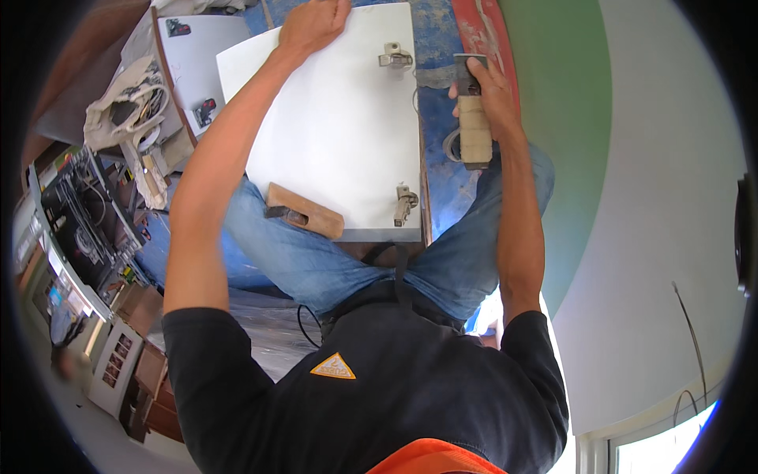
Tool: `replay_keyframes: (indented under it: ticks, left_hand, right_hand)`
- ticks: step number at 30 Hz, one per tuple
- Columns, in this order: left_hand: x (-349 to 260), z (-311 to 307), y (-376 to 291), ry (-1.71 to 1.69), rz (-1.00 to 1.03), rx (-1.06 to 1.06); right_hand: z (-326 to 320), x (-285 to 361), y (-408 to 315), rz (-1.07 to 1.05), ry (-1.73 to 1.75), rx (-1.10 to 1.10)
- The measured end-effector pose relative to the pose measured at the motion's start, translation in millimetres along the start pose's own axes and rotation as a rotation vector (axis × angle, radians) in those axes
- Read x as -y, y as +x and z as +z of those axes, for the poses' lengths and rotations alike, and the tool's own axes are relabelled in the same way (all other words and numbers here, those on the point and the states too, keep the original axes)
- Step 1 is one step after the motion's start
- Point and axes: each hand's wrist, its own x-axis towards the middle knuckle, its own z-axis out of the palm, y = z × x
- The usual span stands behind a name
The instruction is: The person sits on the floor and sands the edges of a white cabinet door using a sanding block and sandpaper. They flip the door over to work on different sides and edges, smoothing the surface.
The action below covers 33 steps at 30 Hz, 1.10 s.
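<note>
A white cabinet door panel (331, 130) lies in front of me, its near end between my thighs. My left hand (314, 26) grips its far edge with curled fingers; part of the fingers is cut off by the picture's top. Two metal concealed hinges, the far one (395, 57) and the near one (405, 206), sit along the panel's right side. To the right of the panel, my right hand (496, 95) holds a block-like tool (475, 130) with a dark end and a tan tape-wrapped body. A wooden hand plane (308, 210) rests at the panel's near left corner.
Another white panel (195, 62) with dark hardware pieces is at the upper left. Beside it hangs a beige cloth bag (121, 109). A black metal-framed item (89, 207) and brown boxes (154, 370) are farther left. A green and white wall (651, 148) rises at right.
</note>
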Motion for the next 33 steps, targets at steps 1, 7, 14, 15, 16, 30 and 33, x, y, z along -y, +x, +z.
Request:
replay_keyframes:
  ticks: [1, 7, 14, 15, 16, 30, 33]
  left_hand:
    - [-0.7, 4.1, -0.5, -0.034, -0.029, 0.019]
    - [-15.7, 1.7, 15.4, -0.088, -0.224, -0.151]
    - [-102.9, -111.0, -63.4, -0.569, -0.710, -0.414]
    - [-116.2, -134.5, -92.6, -0.698, -0.739, -0.342]
    - [-129.4, -156.0, -120.7, -0.660, -0.736, -0.359]
    - [-207.3, -259.5, -345.0, -0.597, -1.189, -0.530]
    - [-210.8, -259.4, -351.6, -0.486, -1.209, -0.437]
  right_hand:
    - [-1.0, -0.3, -2.1, 0.024, -0.018, -0.037]
    - [42.1, -26.1, 11.3, -0.465, -0.504, -0.117]
    - [50.5, -25.4, -8.8, -0.514, -0.566, -0.101]
    - [49.4, -24.6, -7.4, -0.706, -0.739, -0.148]
    - [40.3, -20.3, -6.9, -0.552, -0.711, -0.059]
    - [-63.8, -37.6, 35.4, -0.330, 0.125, -0.060]
    - [-77.5, -35.5, 39.4, -0.342, 0.162, -0.130]
